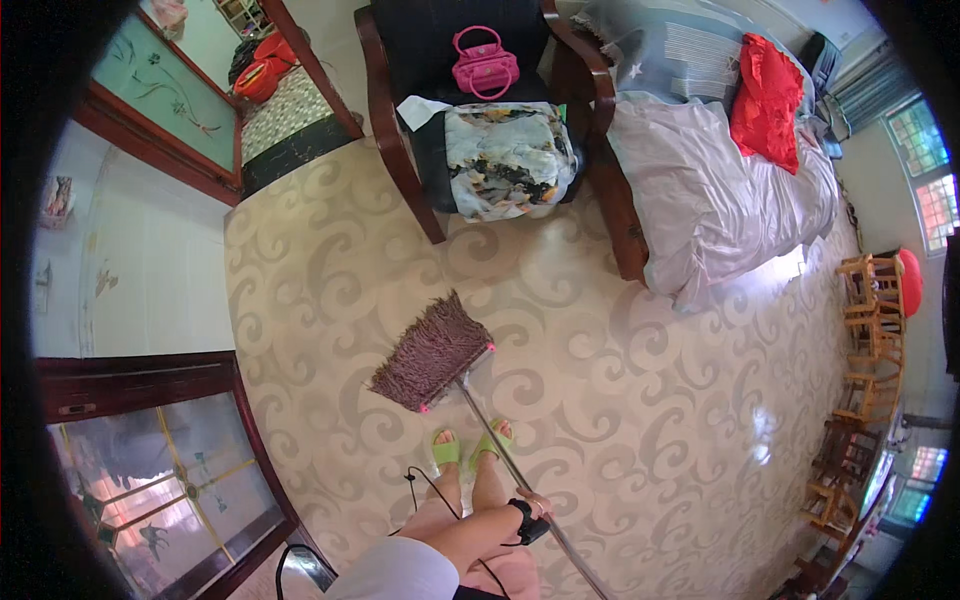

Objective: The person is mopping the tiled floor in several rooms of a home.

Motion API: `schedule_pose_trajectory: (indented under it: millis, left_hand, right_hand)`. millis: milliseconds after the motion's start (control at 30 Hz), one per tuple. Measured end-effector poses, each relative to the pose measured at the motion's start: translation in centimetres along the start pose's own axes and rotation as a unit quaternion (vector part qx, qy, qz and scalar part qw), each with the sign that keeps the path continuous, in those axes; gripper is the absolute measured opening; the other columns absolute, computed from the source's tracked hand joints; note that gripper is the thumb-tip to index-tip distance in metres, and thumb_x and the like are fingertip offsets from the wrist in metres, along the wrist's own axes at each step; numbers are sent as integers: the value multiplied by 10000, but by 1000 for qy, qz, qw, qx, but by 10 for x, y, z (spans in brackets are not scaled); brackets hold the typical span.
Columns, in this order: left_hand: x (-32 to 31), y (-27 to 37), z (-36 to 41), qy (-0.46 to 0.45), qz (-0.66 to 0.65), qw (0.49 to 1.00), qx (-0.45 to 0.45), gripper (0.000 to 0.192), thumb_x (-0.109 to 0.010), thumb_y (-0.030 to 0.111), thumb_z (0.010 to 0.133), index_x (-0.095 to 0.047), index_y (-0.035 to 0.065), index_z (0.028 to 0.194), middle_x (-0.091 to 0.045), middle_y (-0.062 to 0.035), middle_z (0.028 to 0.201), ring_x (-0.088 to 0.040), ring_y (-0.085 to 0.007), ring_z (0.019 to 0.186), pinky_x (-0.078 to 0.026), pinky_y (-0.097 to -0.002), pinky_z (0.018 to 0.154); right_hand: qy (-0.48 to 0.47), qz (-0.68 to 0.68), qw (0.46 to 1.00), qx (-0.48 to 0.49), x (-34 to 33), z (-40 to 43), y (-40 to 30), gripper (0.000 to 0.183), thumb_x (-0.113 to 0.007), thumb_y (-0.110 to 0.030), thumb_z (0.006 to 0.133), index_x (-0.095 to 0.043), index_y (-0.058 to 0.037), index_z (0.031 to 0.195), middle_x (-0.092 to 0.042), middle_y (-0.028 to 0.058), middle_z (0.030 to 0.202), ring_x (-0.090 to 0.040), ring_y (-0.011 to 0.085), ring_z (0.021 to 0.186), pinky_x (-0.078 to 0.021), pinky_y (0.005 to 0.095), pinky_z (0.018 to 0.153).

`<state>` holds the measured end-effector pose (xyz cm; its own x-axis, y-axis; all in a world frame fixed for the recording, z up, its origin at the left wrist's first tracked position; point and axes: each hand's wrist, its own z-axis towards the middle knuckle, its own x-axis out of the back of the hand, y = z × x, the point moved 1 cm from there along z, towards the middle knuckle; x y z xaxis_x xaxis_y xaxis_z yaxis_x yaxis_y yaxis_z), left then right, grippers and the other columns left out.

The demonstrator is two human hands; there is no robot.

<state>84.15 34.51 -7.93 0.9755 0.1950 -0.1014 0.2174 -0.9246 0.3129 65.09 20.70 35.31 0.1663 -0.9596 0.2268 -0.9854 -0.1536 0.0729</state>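
A flat mop with a brown fringed head (433, 352) lies on the patterned floor just beyond my feet in green slippers. Its metal handle (499, 444) slants from the head down to the lower right and leaves the picture at the bottom edge. My left hand (537, 505), with a black band at the wrist, is closed around the handle beside my knees. My right hand is out of view.
Ahead stands a wooden armchair (405, 157) holding a pink handbag (485, 63) and folded cloth. A bed (705, 202) with a red pillow is beside it. Wooden chairs (874, 337) line the right; a glass-panelled door (180, 480) is at lower left. A black cable hangs by my legs.
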Motion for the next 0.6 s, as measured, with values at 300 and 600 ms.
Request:
schedule_pose_trajectory:
  millis: [300, 600]
  left_hand:
    - [127, -23, 6, 87, -40, 995, 25, 517, -442, 224, 752, -217, 23, 1172, -555, -108, 810, -534, -240, 717, -372, -375, 617]
    - [395, -65, 19, 237, -125, 962, 44, 634, -460, 189, 753, -93, -19, 1227, -559, -136, 723, -555, -248, 607, -428, -346, 492]
  right_hand:
    - [-29, -5, 998, 51, -37, 34, -93, 480, -410, -386, 828, -534, 60, 957, -574, 214, 836, -532, 295, 810, -394, 377, 706]
    - [-7, 32, 987, 157, -105, 102, -289, 357, -440, -314, 825, -513, 24, 911, -545, 116, 617, -522, 236, 525, -417, 337, 484]
